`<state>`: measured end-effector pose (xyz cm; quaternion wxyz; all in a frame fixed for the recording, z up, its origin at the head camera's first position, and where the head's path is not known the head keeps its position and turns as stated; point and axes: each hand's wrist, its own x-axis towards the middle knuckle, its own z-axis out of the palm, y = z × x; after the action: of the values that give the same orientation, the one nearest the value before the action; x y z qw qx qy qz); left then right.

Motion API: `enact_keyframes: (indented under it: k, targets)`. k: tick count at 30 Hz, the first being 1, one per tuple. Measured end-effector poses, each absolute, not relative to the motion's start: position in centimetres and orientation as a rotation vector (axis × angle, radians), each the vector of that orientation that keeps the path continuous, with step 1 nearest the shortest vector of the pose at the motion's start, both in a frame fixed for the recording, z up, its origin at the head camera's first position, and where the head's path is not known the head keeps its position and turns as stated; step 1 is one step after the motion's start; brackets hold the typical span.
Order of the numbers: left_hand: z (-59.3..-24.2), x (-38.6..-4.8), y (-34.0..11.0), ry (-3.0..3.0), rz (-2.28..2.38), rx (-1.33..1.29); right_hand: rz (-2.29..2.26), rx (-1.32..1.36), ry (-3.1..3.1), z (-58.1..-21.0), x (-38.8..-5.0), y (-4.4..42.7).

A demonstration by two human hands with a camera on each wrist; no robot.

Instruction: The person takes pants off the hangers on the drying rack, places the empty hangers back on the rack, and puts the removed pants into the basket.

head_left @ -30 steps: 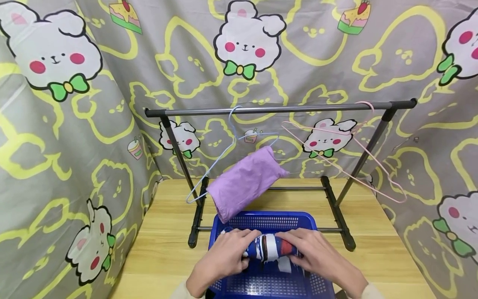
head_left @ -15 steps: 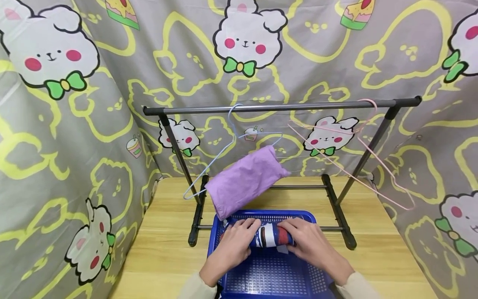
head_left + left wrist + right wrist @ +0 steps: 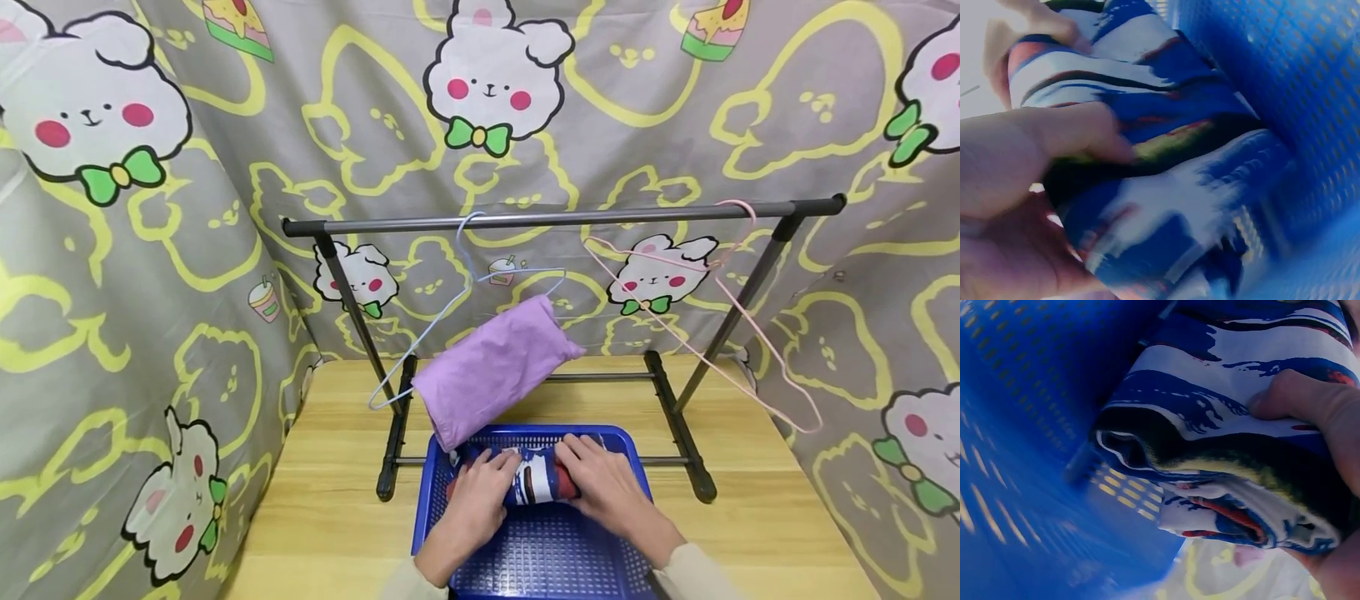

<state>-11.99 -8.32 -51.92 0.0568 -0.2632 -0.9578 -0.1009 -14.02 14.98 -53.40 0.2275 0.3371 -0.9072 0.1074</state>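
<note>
Inside the blue basket (image 3: 551, 554), both hands hold a folded cloth bundle (image 3: 536, 479) with a blue, white, black and red print. My left hand (image 3: 480, 500) grips its left part; in the left wrist view the thumb (image 3: 1094, 128) lies across the fabric. On the right part, my right hand (image 3: 607, 492) holds on, its thumb (image 3: 1297, 394) pressing the top while the other fingers are mostly hidden below. Layered folds show at the bundle's end in the right wrist view. The bundle lies near the basket's far wall.
Above the basket's far left corner, a purple folded cloth (image 3: 495, 371) hangs on a light blue hanger (image 3: 460, 242). A pink hanger (image 3: 752, 223) hangs on the right of the black rack's bar (image 3: 570, 218). Wooden table (image 3: 330, 517) below; patterned curtains (image 3: 390, 125) around.
Both hands have carried the cloth bundle forward, toward the far wall of the basket. More of the basket's near floor shows now. The pink hanger has swung slightly.
</note>
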Motion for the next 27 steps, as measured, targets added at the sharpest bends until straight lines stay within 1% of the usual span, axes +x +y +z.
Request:
enact_keyframes:
  k: [6,18,24,27]
  targets:
    - [-52.0,-12.0,-7.9,-3.004,-0.354,-0.786,0.3,0.889,-2.602,-54.2,-13.9,14.8]
    - [-50.7,-11.6,-8.3,-3.261,-0.314,-0.962,0.62,1.016,-2.979,-52.3,-11.8,15.6]
    - [-50.4,-11.0,-8.5,-3.264,-0.203,-0.971,0.59,1.036,-3.091,-51.7,-10.6,15.4]
    - [-50.3,-10.7,-8.5,-3.291,-0.248,-0.988,0.573,1.037,-3.158,-51.4,-10.2,15.1]
